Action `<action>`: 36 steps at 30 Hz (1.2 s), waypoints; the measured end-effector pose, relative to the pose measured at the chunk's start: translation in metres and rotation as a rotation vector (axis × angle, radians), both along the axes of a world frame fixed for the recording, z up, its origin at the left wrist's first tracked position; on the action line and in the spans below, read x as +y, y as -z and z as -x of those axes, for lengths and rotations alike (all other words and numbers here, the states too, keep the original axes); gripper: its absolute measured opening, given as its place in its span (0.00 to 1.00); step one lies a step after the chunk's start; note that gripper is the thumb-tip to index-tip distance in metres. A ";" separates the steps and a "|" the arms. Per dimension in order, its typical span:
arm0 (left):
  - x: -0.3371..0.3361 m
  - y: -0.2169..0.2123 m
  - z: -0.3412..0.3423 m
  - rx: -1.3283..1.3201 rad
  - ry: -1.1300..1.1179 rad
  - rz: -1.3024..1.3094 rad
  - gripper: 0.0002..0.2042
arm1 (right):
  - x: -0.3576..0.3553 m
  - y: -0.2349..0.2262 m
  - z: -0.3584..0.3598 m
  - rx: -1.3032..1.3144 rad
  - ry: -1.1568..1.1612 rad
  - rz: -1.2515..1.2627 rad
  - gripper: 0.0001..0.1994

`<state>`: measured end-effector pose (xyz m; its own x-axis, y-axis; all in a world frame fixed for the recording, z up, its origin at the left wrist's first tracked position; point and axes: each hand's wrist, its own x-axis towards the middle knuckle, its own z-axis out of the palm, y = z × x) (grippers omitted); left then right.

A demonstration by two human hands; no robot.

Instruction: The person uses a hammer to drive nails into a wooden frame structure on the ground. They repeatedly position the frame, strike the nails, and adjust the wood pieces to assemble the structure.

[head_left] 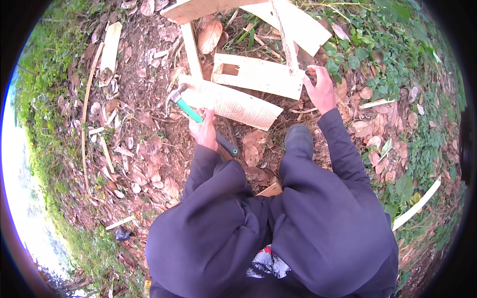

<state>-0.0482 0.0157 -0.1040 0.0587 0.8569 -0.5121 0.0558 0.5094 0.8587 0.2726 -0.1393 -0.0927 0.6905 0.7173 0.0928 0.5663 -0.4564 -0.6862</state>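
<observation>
the left hand (203, 130) is clenched around the green handle of a claw hammer (198, 119); the hammer's head points toward 11 o'clock and lies just beside the near edge of a rough pale plank (233, 103); its black grip end sticks out toward 5 o'clock. the right hand (320, 89), at 1 o'clock from the left, grasps the end of a thin wooden strip (285, 35) that runs up toward 12 o'clock, where it crosses a notched board (258, 74); a dark shoe (299, 139) stands at 6 o'clock from that hand; dry leaves (149, 149) and wood scraps cover the ground; green ground plants (397, 59) spread at 3 o'clock.
</observation>
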 end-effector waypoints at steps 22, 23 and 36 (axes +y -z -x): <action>0.024 -0.080 -0.005 -0.260 0.149 -0.046 0.09 | -0.047 -0.019 0.075 0.871 -0.089 -0.006 0.12; 0.024 -0.085 -0.008 -0.233 0.191 -0.058 0.09 | -0.045 -0.021 0.071 0.809 -0.108 0.031 0.12; 0.029 -0.073 -0.030 0.364 0.376 -0.732 0.21 | -0.049 -0.048 0.105 1.076 -0.289 -0.119 0.29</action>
<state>-0.0181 0.0443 -0.0314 0.3420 0.9329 0.1133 0.4399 -0.2655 0.8579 0.1677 -0.1883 -0.0447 0.2611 0.8901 -0.3736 -0.2745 -0.3026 -0.9127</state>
